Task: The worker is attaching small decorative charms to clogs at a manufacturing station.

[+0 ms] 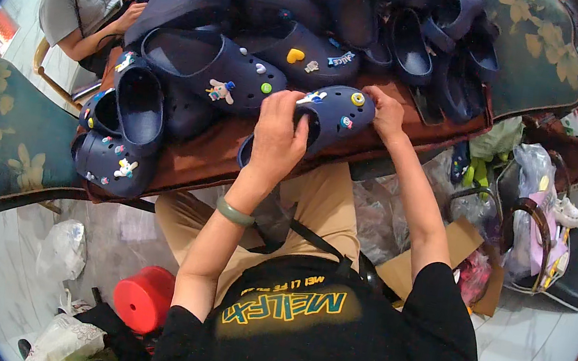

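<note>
A navy blue clog (328,131) lies between my hands at the near edge of the table (189,160), its toe toward the right. Several small charms sit on its upper, among them a yellow ring-shaped one and a round blue one. My left hand (281,132) wraps over the clog by its foot opening, thumb at the opening. At the toe, my right hand (385,114) pinches the edge; its fingertips are partly hidden. Just behind, another navy clog (251,77) bears a white character charm and a green round one. A clog with a yellow heart charm (296,56) lies farther back.
Navy clogs are heaped across the brown-covered table. Flower-patterned chair backs (22,153) stand at left and far right. Another person (82,3) sits at the far left. A red stool (143,299), a cardboard box (450,256) and a chair holding bagged items (562,268) stand around me.
</note>
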Tool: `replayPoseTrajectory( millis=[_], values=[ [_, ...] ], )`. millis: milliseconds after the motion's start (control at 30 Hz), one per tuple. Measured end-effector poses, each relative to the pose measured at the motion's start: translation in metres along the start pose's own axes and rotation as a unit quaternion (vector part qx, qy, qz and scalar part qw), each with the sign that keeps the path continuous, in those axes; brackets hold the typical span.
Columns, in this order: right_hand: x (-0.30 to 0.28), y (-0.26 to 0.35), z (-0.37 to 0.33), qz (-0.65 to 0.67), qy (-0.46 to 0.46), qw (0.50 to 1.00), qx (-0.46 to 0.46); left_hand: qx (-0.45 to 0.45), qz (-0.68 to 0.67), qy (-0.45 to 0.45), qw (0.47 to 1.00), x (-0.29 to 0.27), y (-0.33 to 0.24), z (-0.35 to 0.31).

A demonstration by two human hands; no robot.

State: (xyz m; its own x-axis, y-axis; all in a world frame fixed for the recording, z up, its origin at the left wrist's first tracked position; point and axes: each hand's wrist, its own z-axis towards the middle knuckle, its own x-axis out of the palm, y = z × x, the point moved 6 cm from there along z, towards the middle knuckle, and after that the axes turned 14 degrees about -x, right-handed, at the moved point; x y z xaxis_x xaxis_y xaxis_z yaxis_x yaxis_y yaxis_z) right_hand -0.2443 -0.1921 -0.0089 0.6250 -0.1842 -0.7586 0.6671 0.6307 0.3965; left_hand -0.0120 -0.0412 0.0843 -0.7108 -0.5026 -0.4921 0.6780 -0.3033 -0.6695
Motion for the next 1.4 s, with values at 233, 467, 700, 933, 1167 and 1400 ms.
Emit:
replayPoseTrajectory(
  millis=[233, 467, 700, 933, 1167, 1400],
  values=[
    [-0.027, 0.016, 0.012, 0.206, -0.107, 0.972, 0.046, 0.008, 0.052, 0.082, 0.995, 0.019, 0.029, 0.004],
    [-0.014, 0.067, 0.014, 0.345, 0.123, 0.93, -0.039, -0.069, -0.05, -0.003, 0.996, -0.011, 0.003, -0.005],
    [-0.005, 0.054, 0.029, 0.235, 0.101, 0.966, 0.033, -0.113, 0.011, 0.264, 0.958, 0.041, 0.012, -0.012],
    [-0.019, 0.101, 0.056, 0.258, 0.078, 0.956, -0.115, -0.102, 0.006, 0.324, 0.94, 0.048, 0.021, -0.033],
    [0.009, 0.149, 0.059, 0.155, 0.279, 0.922, -0.22, -0.083, -0.056, 0.267, 0.958, 0.046, 0.02, -0.028],
    [0.015, 0.144, 0.066, 0.176, 0.181, 0.953, -0.169, -0.13, -0.09, 0.323, 0.933, 0.052, 0.027, -0.024]
  ],
)
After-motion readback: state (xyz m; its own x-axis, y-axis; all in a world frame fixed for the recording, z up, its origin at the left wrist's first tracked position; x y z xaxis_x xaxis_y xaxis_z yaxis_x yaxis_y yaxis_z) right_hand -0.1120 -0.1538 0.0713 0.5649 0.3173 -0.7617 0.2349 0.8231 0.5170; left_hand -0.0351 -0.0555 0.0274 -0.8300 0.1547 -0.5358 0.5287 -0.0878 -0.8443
